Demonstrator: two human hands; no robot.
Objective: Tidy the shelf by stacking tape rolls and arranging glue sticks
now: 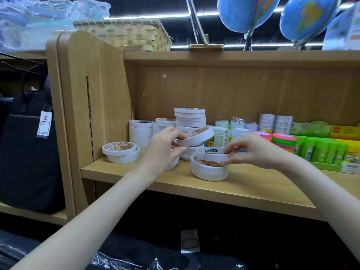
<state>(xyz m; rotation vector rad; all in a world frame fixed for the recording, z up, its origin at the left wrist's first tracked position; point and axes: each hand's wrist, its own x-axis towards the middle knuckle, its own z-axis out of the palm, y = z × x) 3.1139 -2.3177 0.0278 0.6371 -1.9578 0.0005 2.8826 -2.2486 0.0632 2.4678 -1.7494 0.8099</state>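
White tape rolls crowd the left part of the wooden shelf (136,172). My left hand (163,146) pinches a tilted tape roll (198,136) lifted above the others. My right hand (253,151) grips the rim of a small green-labelled roll (211,153) that sits on a short front stack (208,170). A tall stack (190,117) stands behind, a second stack (140,132) at the back left, and a low pair (120,152) at the far left. Green glue sticks (319,152) stand upright in a display box at the right.
Neon pink and green tape rolls (283,142), small clear tape packs (275,122) and yellow boxes (344,131) fill the right of the shelf. The shelf's side panel (93,90) closes the left. A woven basket (132,34) and globes (247,12) stand on top. Black bags (27,156) hang at the left.
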